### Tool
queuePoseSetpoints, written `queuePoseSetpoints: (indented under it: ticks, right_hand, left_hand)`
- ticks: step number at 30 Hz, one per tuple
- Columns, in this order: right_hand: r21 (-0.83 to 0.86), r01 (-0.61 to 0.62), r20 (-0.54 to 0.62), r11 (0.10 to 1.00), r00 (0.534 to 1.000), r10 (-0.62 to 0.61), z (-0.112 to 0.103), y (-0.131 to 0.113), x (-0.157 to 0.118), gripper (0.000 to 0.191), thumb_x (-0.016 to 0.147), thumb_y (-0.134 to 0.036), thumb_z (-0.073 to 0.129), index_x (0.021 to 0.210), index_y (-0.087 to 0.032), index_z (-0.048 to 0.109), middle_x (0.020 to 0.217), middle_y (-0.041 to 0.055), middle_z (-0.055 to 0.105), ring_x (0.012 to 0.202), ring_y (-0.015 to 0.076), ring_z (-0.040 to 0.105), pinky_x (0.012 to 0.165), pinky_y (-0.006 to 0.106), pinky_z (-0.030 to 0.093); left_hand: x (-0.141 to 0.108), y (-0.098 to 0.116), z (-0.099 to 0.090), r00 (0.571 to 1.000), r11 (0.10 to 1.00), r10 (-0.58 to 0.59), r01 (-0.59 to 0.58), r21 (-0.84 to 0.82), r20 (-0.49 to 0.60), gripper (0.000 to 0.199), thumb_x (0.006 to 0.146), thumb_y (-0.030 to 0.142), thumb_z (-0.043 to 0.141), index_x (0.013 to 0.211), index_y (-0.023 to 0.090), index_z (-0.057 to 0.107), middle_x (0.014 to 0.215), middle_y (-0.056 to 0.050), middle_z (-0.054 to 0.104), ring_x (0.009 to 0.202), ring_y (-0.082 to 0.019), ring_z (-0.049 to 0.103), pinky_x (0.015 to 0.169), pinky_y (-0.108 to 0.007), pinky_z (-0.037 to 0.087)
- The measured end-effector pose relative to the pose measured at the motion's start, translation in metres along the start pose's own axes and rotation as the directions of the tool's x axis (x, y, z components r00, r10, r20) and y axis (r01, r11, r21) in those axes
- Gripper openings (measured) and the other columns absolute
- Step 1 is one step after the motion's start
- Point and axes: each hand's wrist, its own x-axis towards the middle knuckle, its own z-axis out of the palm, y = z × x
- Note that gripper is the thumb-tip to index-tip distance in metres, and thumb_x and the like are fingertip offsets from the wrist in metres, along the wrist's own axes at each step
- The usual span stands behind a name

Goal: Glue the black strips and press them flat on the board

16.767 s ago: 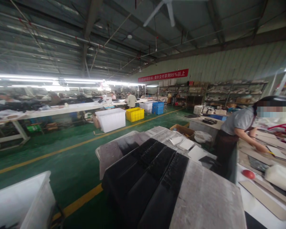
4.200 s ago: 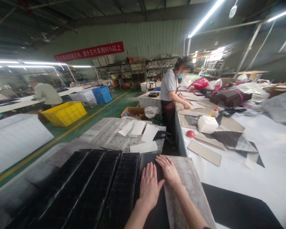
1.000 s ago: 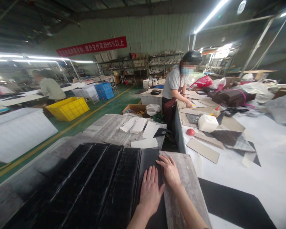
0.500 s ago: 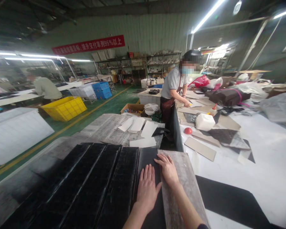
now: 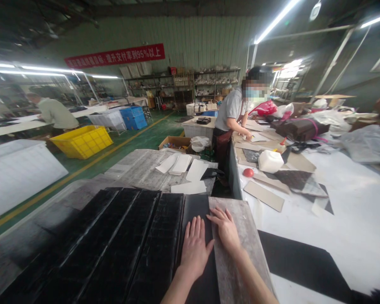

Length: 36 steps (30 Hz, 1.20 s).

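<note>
My left hand (image 5: 195,253) lies flat on a smooth black strip (image 5: 198,207), fingers stretched forward and thumb out to the right. At the strip's right edge rests my right hand (image 5: 224,228), its fingers apart and fingertips touching the edge. Several black panels (image 5: 139,245) lie side by side to the left of the strip, with pale lines between some of them. Under them is a grey, marbled board (image 5: 240,236), bare to the right of the strip.
White cards (image 5: 180,164) lie beyond the panels. On the white table (image 5: 361,211) at right are a black sheet (image 5: 300,257), a white bottle (image 5: 270,161) and a red ball-like object (image 5: 248,172). A person (image 5: 231,112) works at its far end.
My right hand has shifted slightly back along the strip's edge. My left hand stays flat in nearly the same place. The view has turned slightly.
</note>
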Motion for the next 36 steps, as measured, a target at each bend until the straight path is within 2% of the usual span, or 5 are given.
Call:
queuePoseSetpoints:
  ticks: [5, 16, 23, 29, 36]
  right_hand:
    - [-0.002, -0.030, 0.015, 1.000, 0.999, 0.030, -0.001, -0.006, -0.004, 0.047, 0.094, -0.012, 0.037, 0.118, -0.035, 0.069, 0.139, -0.0024, 0.058, 0.139, 0.0172, 0.040, 0.120, 0.045, 0.018]
    - [-0.050, -0.012, 0.022, 0.999, 1.000, 0.013, 0.000, -0.005, -0.004, 0.044, 0.096, -0.013, 0.037, 0.119, -0.035, 0.068, 0.140, -0.0027, 0.057, 0.139, 0.0172, 0.040, 0.119, 0.045, 0.018]
    - [-0.045, -0.005, 0.015, 0.999, 1.000, 0.006, 0.000, -0.006, -0.004, 0.044, 0.096, -0.014, 0.038, 0.119, -0.037, 0.067, 0.141, -0.0039, 0.056, 0.139, 0.0167, 0.040, 0.120, 0.045, 0.018]
    - [-0.050, -0.008, 0.010, 0.999, 1.000, 0.009, -0.001, -0.008, -0.005, 0.045, 0.094, -0.012, 0.039, 0.118, -0.036, 0.068, 0.140, -0.0036, 0.057, 0.139, 0.0164, 0.040, 0.120, 0.044, 0.017]
    - [-0.042, -0.015, 0.014, 0.999, 1.000, 0.016, -0.002, -0.008, -0.005, 0.045, 0.095, -0.012, 0.037, 0.118, -0.035, 0.069, 0.141, -0.0028, 0.057, 0.139, 0.0163, 0.040, 0.120, 0.043, 0.017]
  left_hand:
    - [-0.001, 0.001, -0.004, 1.000, 1.000, -0.004, 0.004, -0.019, 0.028, 0.070, 0.099, 0.057, 0.036, 0.146, 0.005, 0.038, 0.155, -0.019, 0.030, 0.145, -0.030, 0.026, 0.119, -0.050, 0.029]
    - [-0.011, 0.004, -0.004, 1.000, 1.000, 0.012, -0.012, 0.003, 0.007, 0.072, 0.100, 0.058, 0.031, 0.147, 0.004, 0.037, 0.155, -0.018, 0.031, 0.145, -0.030, 0.026, 0.119, -0.049, 0.029]
    - [-0.016, 0.005, -0.006, 1.000, 1.000, 0.010, -0.009, -0.023, 0.019, 0.071, 0.100, 0.057, 0.035, 0.148, 0.005, 0.035, 0.156, -0.019, 0.029, 0.146, -0.031, 0.022, 0.119, -0.052, 0.028]
    - [-0.017, 0.009, -0.012, 0.999, 1.000, -0.016, 0.016, -0.017, 0.035, 0.071, 0.098, 0.053, 0.043, 0.147, 0.003, 0.035, 0.155, -0.021, 0.029, 0.145, -0.031, 0.025, 0.119, -0.050, 0.029]
    - [-0.026, 0.013, -0.019, 0.998, 1.000, 0.008, -0.008, -0.003, 0.069, 0.067, 0.098, 0.051, 0.045, 0.146, 0.004, 0.040, 0.153, -0.020, 0.035, 0.144, -0.031, 0.029, 0.119, -0.051, 0.030]
